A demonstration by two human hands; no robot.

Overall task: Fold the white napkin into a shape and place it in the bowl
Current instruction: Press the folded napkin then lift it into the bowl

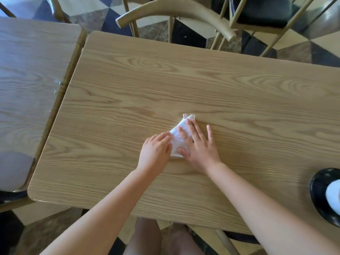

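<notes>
A white napkin (177,138), folded into a small pointed shape, lies flat in the middle of the wooden table (184,85). My right hand (197,144) rests palm down on it with the fingers spread, covering its right half. My left hand (156,150) touches the napkin's left edge with curled fingertips. Two small folded corners of the napkin stick out beyond my right fingertips. A black glossy bowl (321,192) stands at the table's right edge, cut off by the frame, with something white inside it.
A second wooden table (33,70) butts against the left side. Tan metal chairs (176,13) stand beyond the far edge on a checkered floor. My knees show below the table's near edge.
</notes>
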